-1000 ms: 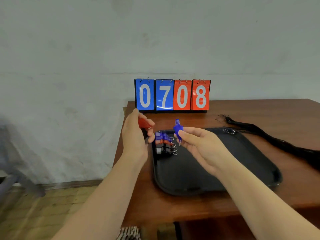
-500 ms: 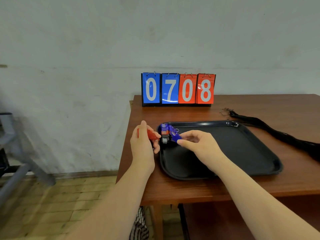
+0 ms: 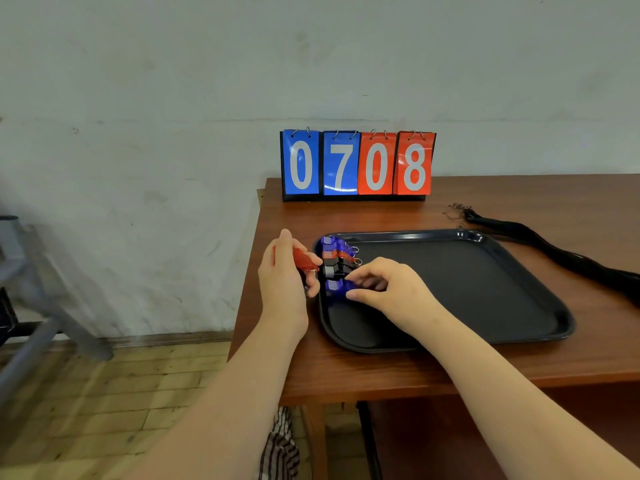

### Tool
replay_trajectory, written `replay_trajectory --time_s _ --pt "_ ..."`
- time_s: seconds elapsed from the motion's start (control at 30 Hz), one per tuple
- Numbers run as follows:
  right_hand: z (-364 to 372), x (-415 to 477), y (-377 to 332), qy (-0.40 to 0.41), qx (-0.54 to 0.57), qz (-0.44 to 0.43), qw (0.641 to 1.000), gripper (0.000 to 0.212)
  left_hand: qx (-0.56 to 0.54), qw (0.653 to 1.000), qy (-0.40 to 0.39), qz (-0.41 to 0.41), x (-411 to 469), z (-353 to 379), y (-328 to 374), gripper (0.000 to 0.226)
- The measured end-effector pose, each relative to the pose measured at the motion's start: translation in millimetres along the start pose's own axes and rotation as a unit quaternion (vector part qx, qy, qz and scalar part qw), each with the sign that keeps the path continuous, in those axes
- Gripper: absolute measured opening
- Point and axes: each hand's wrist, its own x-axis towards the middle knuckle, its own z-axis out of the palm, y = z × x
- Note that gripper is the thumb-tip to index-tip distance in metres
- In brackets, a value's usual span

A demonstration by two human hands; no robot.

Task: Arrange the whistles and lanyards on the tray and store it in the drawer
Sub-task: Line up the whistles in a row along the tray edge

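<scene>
Two hands are busy at the left edge of the black tray [image 3: 485,289], and they are close together but not touching. The left hand [image 3: 285,275] hovers just outside the tray's rim, fingers curled round a red whistle [image 3: 304,259], whose metal ring peeks out below the thumb. The right hand [image 3: 394,289] reaches in over the tray, thumb and fingertips pinching a blue whistle [image 3: 335,287] right down at the tray's surface, tight against the left wall.

Behind that blue one, a row of whistles [image 3: 334,254] is lined up along the same wall towards the far-left corner: blue at the back, red next, then black, all with their key rings pointing right into the tray. The blue whistle in the right hand sits just nearer the person than the black ones. Whether it touches them, I cannot tell.

Most of the tray is bare. It lies flat on the brown wooden table [image 3: 519,195]. The lanyards [image 3: 554,252], a long black bundle, lie on the table beside the tray's far-right corner, running off to the right. At the back, against the pale wall [image 3: 173,98], a flip scoreboard [image 3: 358,164] reads 0708, two blue cards and two red.
</scene>
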Motion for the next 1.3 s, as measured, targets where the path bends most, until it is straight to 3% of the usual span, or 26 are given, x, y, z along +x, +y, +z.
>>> replay_trajectory --time_s 0.23,0.47,0.7,1.3 --pt "-3.4 -4.4 -4.3 0.058 -0.027 -0.059 0.996 0.025 0.007 1.000 0.006 -0.004 1.5 -0.5 -1.3 0.037" --pt "-1.7 -4.1 -8.3 0.041 -0.089 -0.081 0.992 0.012 0.001 1.000 0.005 -0.004 1.8 -0.3 -1.3 0.035" --pt "-1.9 0.2 -9.0 0.031 -0.145 -0.069 0.987 0.018 -0.002 1.000 0.010 -0.002 1.3 0.0 -1.3 0.035" --pt "2.0 -1.4 -5.5 0.054 -0.132 -0.090 0.986 0.020 0.000 1.000 0.011 -0.008 1.5 1.0 -0.8 0.035"
